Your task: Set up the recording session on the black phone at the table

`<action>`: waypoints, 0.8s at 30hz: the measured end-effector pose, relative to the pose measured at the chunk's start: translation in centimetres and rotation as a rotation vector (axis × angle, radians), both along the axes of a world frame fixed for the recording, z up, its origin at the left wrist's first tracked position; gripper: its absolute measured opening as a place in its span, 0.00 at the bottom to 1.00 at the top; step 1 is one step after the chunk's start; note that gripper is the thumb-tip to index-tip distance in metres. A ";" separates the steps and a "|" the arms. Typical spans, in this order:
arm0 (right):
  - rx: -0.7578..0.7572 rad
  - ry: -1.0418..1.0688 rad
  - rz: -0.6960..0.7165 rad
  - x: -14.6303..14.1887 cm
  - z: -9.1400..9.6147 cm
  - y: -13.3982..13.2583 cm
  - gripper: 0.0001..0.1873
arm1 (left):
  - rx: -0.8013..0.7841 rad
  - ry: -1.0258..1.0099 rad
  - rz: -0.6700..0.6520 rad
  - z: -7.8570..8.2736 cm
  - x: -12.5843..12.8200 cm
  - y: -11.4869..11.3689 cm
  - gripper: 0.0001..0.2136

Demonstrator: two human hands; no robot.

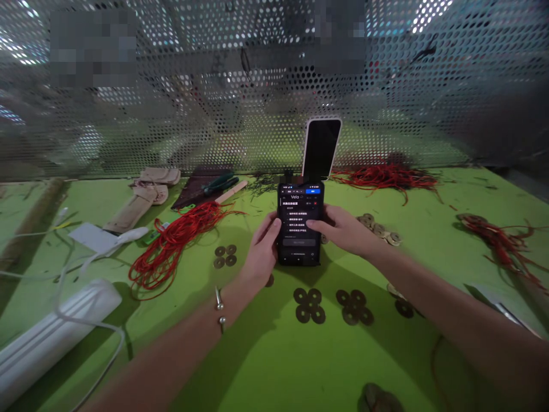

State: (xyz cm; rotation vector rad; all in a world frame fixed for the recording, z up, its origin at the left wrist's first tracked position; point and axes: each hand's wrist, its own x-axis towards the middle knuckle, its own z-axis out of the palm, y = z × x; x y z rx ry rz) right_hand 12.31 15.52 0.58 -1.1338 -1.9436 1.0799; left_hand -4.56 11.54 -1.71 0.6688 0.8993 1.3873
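Between my two hands a dark smartphone point(299, 243) is held up above the green table, its screen lit with a list of text. My left hand point(262, 252) grips the phone's left edge, with the thumb on its front. From the right, my right hand point(343, 229) holds the other edge, its thumb over the screen; its other fingers are hidden behind the phone. Below the phone, round coins with holes lie in a cluster point(309, 305) and a second cluster point(354, 307). Another group of coins point(225, 256) lies left of my left hand.
A second phone point(322, 149) stands upright behind, against a perforated metal screen point(223, 120). Red cord bundles lie at left point(171, 252), back right point(386, 175) and far right point(506, 252). Green-handled pliers point(219, 183), a white cable point(107, 327) and a white bar point(60, 337) are on the left.
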 end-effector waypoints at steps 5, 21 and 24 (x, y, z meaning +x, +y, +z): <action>-0.026 0.030 0.034 0.1 0.0 -0.1 0.15 | -0.009 0.004 0.002 0.0 0.0 0.0 0.10; -0.031 0.031 0.038 0.1 0.0 -0.1 0.15 | 0.007 -0.018 0.000 0.0 0.0 -0.1 0.08; -0.013 0.004 0.009 0.1 0.1 -0.1 0.12 | -0.009 -0.061 0.017 0.2 0.0 -0.2 0.11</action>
